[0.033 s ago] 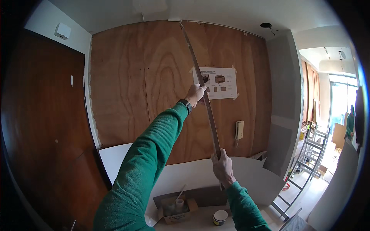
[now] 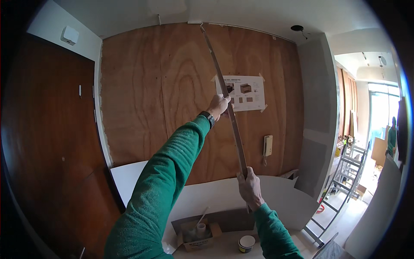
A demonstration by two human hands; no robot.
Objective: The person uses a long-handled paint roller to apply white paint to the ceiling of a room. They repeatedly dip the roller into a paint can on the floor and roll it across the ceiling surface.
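A long metal straightedge bar [image 2: 236,131] runs diagonally from the top edge of the plywood wall [image 2: 181,77] down toward me, crossing a printed sheet [image 2: 250,102] taped to the wall. My left hand [image 2: 219,103] grips it near the middle, a dark watch on that wrist. Lower down, my right hand [image 2: 249,185] is closed around the same bar near its bottom end. A cream intercom handset [image 2: 268,144] hangs on the plywood right of the bar.
Left is a dark wooden door [image 2: 47,121]; below, curved white panels [image 2: 276,198], a cardboard box [image 2: 198,241] and a round tub [image 2: 246,241]. Right, aluminium ladders [image 2: 351,164] stand in a passage, with a person in green [image 2: 391,136] farther off. A dark ceiling opening [image 2: 297,28] shows above.
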